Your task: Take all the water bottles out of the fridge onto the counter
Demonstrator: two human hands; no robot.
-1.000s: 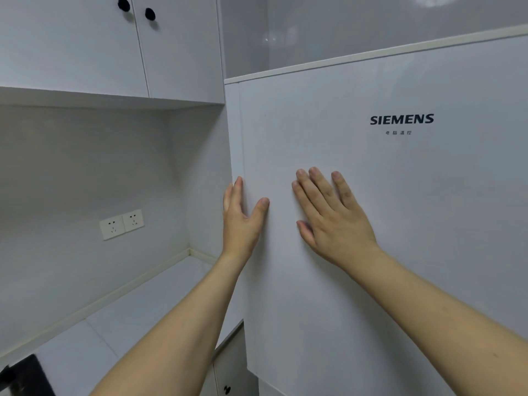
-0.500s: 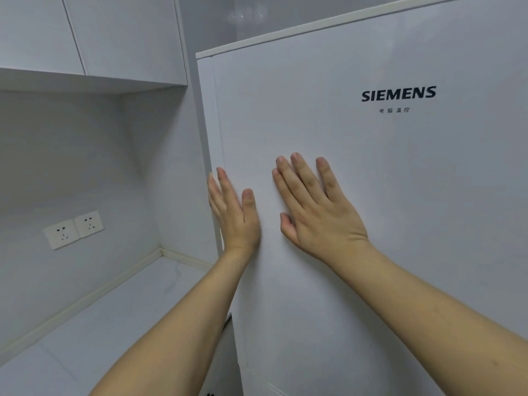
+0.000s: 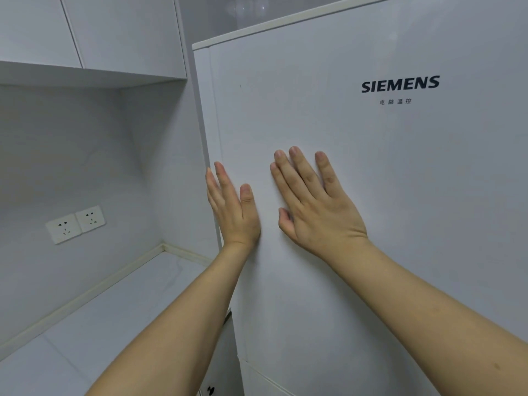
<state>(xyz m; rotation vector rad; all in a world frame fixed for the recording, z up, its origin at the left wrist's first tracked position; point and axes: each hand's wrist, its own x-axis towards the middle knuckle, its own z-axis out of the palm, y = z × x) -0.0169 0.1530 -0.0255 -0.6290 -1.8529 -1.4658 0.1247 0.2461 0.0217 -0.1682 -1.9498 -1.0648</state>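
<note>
Left grip: the left hand (image 3: 233, 207) is lying released, fingers straight, its fingertips reaching along the left edge of the fridge door (image 3: 371, 195) with the thumb flat on the door face.
Right grip: the right hand (image 3: 317, 204) is pressing flat and released on the door face, just to the right of the left hand, fingers spread and grasping nothing.
Step in hand: the person is, by all signs, feeling for purchase to open the door; it is looking shut.
Doing it well: the left fingertips should be hooking round the door edge they are touching and pulling toward the person, while the right hand is easing off the panel so that it is not pushing against the pull; the door is probably hinged on the side away from the left grip.
Water bottles: none are showing; they are presumably behind the door, beyond both hands.
Desk: the desk (image 3: 120, 318) is lying below and to the left of the left grip, beside the fridge.
Beyond: two wall sockets (image 3: 75, 223) are sitting further left, the cabinets (image 3: 120, 30) above.
Change: since half a second ago both hands are keeping the same flat pose on the door; only the camera is shifting a little, the fridge sitting slightly further right in view.
</note>
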